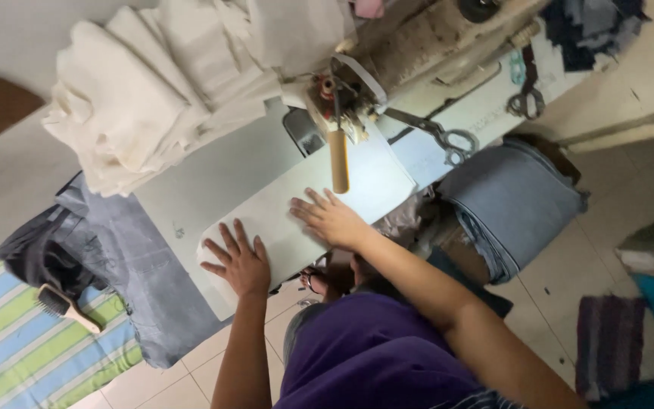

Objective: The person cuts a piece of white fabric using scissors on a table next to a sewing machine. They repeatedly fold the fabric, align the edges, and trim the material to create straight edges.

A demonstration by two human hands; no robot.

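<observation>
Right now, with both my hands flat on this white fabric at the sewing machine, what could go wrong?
1. Your right hand lies flat on the white fabric close to the needle area; fingers could drift under it.
2. The cream fabric pile leans beside the machine head and might slump onto your work.
3. The scissors lie near the table's edge and could get knocked off.

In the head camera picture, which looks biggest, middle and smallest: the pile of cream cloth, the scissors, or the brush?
1. Pile of cream cloth, by far the biggest.
2. Scissors.
3. Brush.
Scissors and brush look nearly alike, and the brush lies lower down, so that order is unsure.
</observation>
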